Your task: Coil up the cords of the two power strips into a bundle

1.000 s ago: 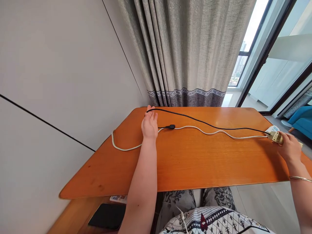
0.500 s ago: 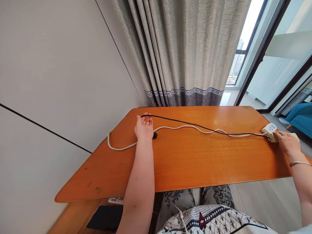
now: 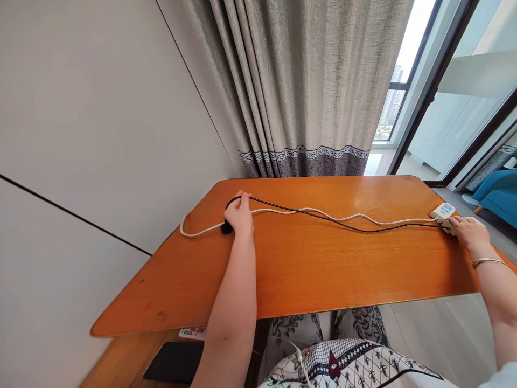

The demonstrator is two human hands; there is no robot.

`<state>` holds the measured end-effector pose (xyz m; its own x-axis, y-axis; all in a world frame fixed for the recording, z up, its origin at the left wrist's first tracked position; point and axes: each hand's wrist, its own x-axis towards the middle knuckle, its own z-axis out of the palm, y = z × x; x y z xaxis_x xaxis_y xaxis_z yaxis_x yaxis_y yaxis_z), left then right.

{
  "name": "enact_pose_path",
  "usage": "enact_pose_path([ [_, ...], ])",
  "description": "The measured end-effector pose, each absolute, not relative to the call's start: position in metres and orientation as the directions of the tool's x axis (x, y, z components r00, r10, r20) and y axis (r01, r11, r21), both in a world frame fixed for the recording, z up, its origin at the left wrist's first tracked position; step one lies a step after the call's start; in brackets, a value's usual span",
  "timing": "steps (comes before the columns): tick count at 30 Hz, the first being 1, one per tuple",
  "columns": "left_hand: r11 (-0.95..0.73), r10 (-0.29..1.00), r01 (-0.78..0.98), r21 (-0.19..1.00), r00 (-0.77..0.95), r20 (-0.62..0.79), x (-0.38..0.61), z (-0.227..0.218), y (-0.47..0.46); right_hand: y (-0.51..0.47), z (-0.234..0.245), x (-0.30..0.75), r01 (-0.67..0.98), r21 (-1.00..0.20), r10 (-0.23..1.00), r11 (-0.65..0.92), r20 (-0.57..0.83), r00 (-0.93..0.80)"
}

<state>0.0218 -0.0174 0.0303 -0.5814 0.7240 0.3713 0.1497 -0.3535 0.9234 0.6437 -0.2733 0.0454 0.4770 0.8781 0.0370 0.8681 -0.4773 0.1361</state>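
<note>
My left hand (image 3: 239,213) pinches a black cable (image 3: 299,210) over the left part of the wooden table. The cable's black plug end (image 3: 226,227) hangs just left of that wrist, partly covered by the hand. From there the black cable sags to the right, crossing a white cable (image 3: 359,216) that lies along the tabletop. At the right end, my right hand (image 3: 468,230) is closed over a pale power strip (image 3: 449,227), whose far part shows past the knuckles. A white adapter (image 3: 443,211) with a blue label sits right behind the strip.
The orange-brown table (image 3: 323,269) meets a pale wall panel (image 3: 81,108) at its left edge. A grey curtain (image 3: 307,81) hangs behind it. Below the front left edge, a black flat object (image 3: 174,362) rests on a wooden shelf. A blue chair (image 3: 497,193) stands far right.
My left hand has turned and closed on the black cable, which now droops lower. The black plug end has shifted to the left of my wrist. My right hand moved slightly left.
</note>
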Motion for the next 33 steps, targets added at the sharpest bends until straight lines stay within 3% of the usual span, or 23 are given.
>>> enact_pose_path([
  [3,-0.150,0.816,0.301,0.942,-0.501,0.290,0.018,0.021,-0.015,-0.268,0.044,0.640,0.852,0.130,0.860,-0.506,0.012,0.509],
  [6,0.025,0.848,0.529,0.848,-0.461,0.263,0.016,0.019,-0.018,-0.262,0.043,0.638,0.823,0.127,0.831,-0.554,0.023,0.556],
  [10,0.041,0.876,0.713,0.699,-0.362,0.318,0.018,0.025,-0.025,-0.256,0.049,0.634,0.787,0.127,0.797,-0.603,0.053,0.602],
  [13,0.007,0.886,0.740,0.672,-0.316,0.340,0.026,0.027,-0.031,-0.244,0.055,0.617,0.838,0.110,0.845,-0.534,0.095,0.526],
  [16,-0.109,0.874,0.808,0.580,-0.200,0.443,0.039,0.027,-0.038,-0.223,0.056,0.576,0.929,0.070,0.925,-0.364,0.145,0.352],
  [20,-0.374,0.792,0.861,0.345,0.104,0.601,0.064,0.024,-0.048,-0.186,0.050,0.485,0.995,-0.104,0.972,-0.003,0.234,0.027],
  [23,-0.554,0.726,0.807,0.202,0.351,0.591,0.077,0.018,-0.052,-0.163,0.042,0.414,0.980,-0.097,0.977,0.171,0.147,-0.156],
  [28,-0.556,0.788,0.823,0.118,0.476,0.391,0.079,0.001,-0.051,-0.139,0.031,0.347,0.983,-0.011,0.982,0.184,-0.027,-0.185],
  [33,-0.531,0.817,0.836,0.136,0.463,0.344,0.079,-0.008,-0.048,-0.131,0.029,0.330,0.995,0.014,0.989,0.098,-0.114,-0.096],
])
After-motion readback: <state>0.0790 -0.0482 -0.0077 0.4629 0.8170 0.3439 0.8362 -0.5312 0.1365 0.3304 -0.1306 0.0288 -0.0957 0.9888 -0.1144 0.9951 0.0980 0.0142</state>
